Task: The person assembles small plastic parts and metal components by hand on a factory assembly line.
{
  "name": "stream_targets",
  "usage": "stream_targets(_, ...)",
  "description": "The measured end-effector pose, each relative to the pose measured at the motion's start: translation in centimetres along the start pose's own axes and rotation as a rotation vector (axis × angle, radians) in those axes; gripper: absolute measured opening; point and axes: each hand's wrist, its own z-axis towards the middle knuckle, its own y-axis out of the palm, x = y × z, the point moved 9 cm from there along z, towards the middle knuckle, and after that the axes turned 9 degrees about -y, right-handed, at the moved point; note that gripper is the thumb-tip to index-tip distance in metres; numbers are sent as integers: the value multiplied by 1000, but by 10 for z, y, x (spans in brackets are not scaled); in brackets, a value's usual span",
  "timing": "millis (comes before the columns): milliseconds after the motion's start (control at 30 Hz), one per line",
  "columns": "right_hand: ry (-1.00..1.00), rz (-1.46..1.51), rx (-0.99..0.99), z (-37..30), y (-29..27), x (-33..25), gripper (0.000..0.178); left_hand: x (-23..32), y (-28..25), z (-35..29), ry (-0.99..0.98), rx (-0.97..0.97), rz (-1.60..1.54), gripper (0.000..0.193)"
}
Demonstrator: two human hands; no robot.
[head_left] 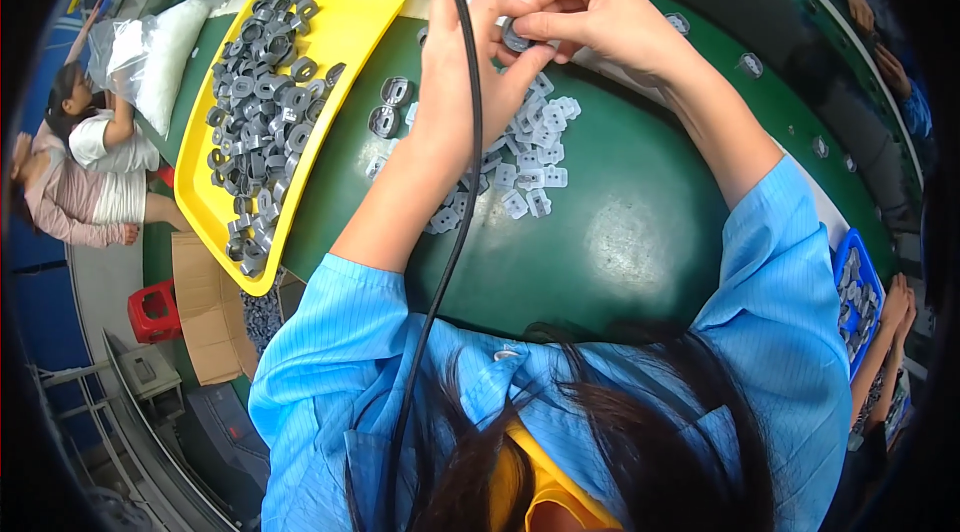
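My left hand (pixel 465 67) and my right hand (pixel 600 17) meet at the far side of the green table. Between their fingertips they grip a small dark grey round plastic part (pixel 515 36); the fingers cover much of it. Below the hands spreads a loose pile of pale translucent plastic pieces (pixel 530 177), partly hidden by my left hand and wrist. Just left of my left wrist lie two dark grey ring-shaped parts (pixel 390 104). A yellow tray (pixel 345 62) farther left holds many more grey ring parts (pixel 265 87).
A black cable (pixel 470 52) hangs down across the view in front of my left arm. An open cardboard box (pixel 205 302) and a red stool (pixel 153 312) stand at lower left. Other people sit at both sides. A blue tray (pixel 848 242) of parts is at right.
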Motion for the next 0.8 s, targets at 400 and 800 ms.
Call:
stream_targets(400,199,63,-268,-11,12,-3,13,28,-11,-12,434,-173,24,37)
stream_targets(800,-123,37,-11,-9,6,-33,6,49,-28,-18,430,255,168,38)
